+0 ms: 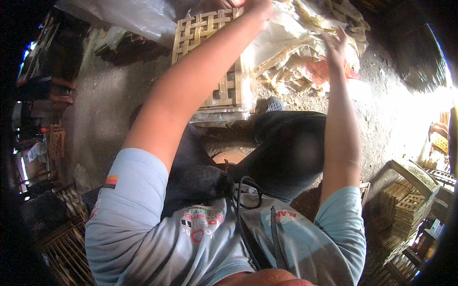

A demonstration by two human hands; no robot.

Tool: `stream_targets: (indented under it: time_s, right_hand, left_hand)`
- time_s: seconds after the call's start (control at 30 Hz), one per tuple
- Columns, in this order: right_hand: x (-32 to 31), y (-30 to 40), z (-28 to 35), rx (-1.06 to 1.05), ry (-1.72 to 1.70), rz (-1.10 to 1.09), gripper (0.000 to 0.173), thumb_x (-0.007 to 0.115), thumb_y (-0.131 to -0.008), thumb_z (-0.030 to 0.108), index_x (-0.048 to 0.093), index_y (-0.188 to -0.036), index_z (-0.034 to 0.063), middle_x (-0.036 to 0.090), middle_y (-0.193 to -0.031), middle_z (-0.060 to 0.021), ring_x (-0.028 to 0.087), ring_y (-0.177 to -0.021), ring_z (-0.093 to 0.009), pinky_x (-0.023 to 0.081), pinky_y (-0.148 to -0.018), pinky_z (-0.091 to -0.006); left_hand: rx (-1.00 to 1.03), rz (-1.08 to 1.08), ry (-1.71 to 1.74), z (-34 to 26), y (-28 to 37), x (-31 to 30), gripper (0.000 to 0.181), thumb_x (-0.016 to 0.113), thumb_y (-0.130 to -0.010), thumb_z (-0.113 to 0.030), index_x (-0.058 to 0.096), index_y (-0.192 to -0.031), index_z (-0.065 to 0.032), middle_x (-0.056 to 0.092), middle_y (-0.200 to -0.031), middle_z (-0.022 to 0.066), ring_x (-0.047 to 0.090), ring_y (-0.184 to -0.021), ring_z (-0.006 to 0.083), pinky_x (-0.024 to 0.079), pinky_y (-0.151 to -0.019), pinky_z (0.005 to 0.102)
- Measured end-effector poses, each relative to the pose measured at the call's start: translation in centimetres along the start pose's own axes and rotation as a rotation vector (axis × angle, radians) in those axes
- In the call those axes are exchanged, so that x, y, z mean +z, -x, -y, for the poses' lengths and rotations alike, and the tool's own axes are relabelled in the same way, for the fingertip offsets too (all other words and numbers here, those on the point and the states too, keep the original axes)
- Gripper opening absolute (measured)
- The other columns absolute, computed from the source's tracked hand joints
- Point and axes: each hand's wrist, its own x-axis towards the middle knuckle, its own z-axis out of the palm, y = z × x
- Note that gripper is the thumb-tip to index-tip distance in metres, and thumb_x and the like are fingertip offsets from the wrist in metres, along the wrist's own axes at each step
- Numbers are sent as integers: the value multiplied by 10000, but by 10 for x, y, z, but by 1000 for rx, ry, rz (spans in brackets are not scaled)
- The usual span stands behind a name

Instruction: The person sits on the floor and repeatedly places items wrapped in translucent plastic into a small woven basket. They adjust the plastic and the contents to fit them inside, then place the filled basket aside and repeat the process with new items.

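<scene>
A woven bamboo lattice panel [239, 82] lies flat on a low plastic-covered support before my knees. My left arm reaches across it. At the top edge is my left hand [259, 10], partly cut off and washed out by glare, so its grip is not clear. Something red shows just left of it. Beside the panel, to its right, a pale translucent plastic sheet [277, 41] lies among crumpled, yellowed sheets [286, 73]. My right hand [335, 46] is over the right part of this heap, fingers apart, with nothing visible in it.
Red plastic [316, 71] pokes out of the heap. A shoe sole [274, 104] shows below it. Between my legs is a round brown surface [229, 156]. Stacked woven bamboo panels [408, 214] stand at the right. Bamboo slats [68, 246] lie at lower left, and clear plastic [143, 18] at upper left.
</scene>
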Motion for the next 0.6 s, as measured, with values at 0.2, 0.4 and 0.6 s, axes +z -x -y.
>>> stream_targets:
  time_s: [0.2, 0.4, 0.6]
  right_hand:
    - [11, -2, -15, 40, 462, 471, 704, 836, -794, 459, 635, -1333, 52, 712, -1203, -186, 686, -1086, -307, 527, -965, -403]
    - [-61, -24, -136, 632, 206, 117, 793, 885, -751, 339, 574, -1421, 52, 637, -1369, -162, 629, -1193, -272, 497, -1024, -407]
    - [11, 8, -59, 352, 232, 666, 1415, 968, -677, 329, -57, -1616, 66, 212, -1618, -305, 298, -1494, -393, 312, -1215, -482]
  left_hand:
    - [48, 226, 115, 18, -5, 18, 122, 543, -961, -200, 629, -947, -114, 637, -816, 45, 633, -725, 208, 549, -706, 317]
    - [-124, -65, 451, 13, -25, -7, 114, 545, -989, -165, 629, -1037, -104, 670, -914, 67, 662, -780, 225, 557, -698, 329]
    - [-79, 384, -218, 10, -13, -29, 104, 596, -986, -142, 633, -1066, -86, 704, -941, 101, 697, -789, 258, 592, -701, 358]
